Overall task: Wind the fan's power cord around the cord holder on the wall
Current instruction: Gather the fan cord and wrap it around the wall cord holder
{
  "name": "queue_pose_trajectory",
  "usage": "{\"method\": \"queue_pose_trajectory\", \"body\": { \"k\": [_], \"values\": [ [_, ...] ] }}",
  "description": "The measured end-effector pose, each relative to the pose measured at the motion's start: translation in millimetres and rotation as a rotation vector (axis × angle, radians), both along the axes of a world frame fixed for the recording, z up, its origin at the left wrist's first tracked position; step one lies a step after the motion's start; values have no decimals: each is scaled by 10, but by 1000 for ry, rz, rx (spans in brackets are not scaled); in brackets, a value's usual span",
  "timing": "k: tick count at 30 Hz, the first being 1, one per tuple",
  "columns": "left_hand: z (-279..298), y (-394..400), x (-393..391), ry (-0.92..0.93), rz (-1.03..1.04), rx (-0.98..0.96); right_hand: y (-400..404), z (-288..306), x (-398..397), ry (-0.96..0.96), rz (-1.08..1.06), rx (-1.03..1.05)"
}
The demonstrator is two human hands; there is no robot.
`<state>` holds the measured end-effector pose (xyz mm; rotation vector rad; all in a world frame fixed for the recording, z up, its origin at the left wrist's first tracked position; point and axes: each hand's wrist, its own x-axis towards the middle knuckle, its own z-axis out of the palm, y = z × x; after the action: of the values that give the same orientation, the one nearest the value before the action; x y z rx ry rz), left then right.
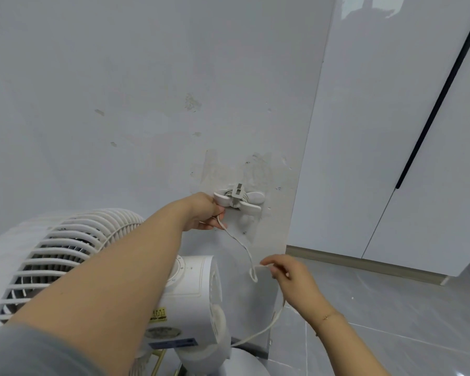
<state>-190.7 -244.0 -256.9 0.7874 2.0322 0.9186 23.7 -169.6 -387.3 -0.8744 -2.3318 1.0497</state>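
A white cord holder (251, 200) with two wings is stuck low on the wall (147, 90). Several turns of the white power cord (243, 246) lie around it, and the plug (238, 191) sticks up at its middle. My left hand (205, 211) is at the holder's left wing and pinches the cord just below it. From there the cord hangs in a loop to my right hand (289, 275), which pinches it lower down, then it runs down to the fan (98, 267). The white fan stands at the lower left, its grille facing left.
The wall ends in a corner at the right, next to glossy white cabinet doors (391, 131) with a dark vertical gap. Grey floor tiles (391, 308) spread at the lower right. The paint around the holder is patchy.
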Motion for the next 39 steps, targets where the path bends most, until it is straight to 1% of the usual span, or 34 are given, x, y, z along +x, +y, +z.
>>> {"method": "queue_pose_trajectory", "body": {
  "k": [3, 5, 6, 8, 10, 13, 18, 19, 22, 23, 25, 26, 27, 28, 30, 32, 33, 34, 37, 39],
  "values": [
    [12, -1, 6, -2, -7, 11, -100, -52, -65, -86, 102, 52],
    [15, -2, 13, -13, -13, 16, -188, -11, -132, -84, 175, 17],
    [17, 1, 17, -20, -13, 18, -238, 31, -170, -58, 212, -71],
    [21, 2, 21, -37, -5, 21, -366, 171, -265, 35, 256, -329],
    [24, -4, 11, -55, 2, 25, -466, 243, -388, 181, 255, -552],
    [22, -20, -9, -75, 8, 34, -549, 243, -515, 268, 186, -696],
    [11, -11, -29, -69, 21, 44, -520, 256, -527, 422, 146, -902],
    [9, -2, -29, -67, 29, 42, -490, 280, -508, 488, 115, -971],
    [-1, 19, -18, -75, 47, 11, -396, 374, -443, 682, -6, -1272],
    [-3, 25, -9, -81, 55, 1, -370, 414, -423, 702, -33, -1364],
    [-13, 32, 10, -88, 82, -4, -323, 478, -380, 647, -46, -1477],
    [-18, 34, 20, -88, 96, -6, -297, 507, -360, 584, -36, -1469],
    [-16, 37, 30, -89, 109, -9, -269, 536, -335, 506, -26, -1396],
    [-21, 44, 39, -89, 117, -12, -241, 549, -316, 421, -29, -1262],
    [-2, 64, 58, -84, 132, -12, -213, 648, -302, 284, -49, -920],
    [15, 72, 63, -102, 153, -11, -241, 800, -340, 214, -65, -625],
    [23, 72, 58, -126, 171, -12, -259, 879, -364, 191, -58, -527],
    [33, 67, 51, -164, 193, -15, -272, 953, -384, 170, -38, -468],
    [57, 51, 21, -347, 267, -5, -283, 1161, -401, 140, 58, -425],
    [82, 36, 4, -474, 323, 29, -263, 1255, -411, 175, 30, -354]
  ]
}}
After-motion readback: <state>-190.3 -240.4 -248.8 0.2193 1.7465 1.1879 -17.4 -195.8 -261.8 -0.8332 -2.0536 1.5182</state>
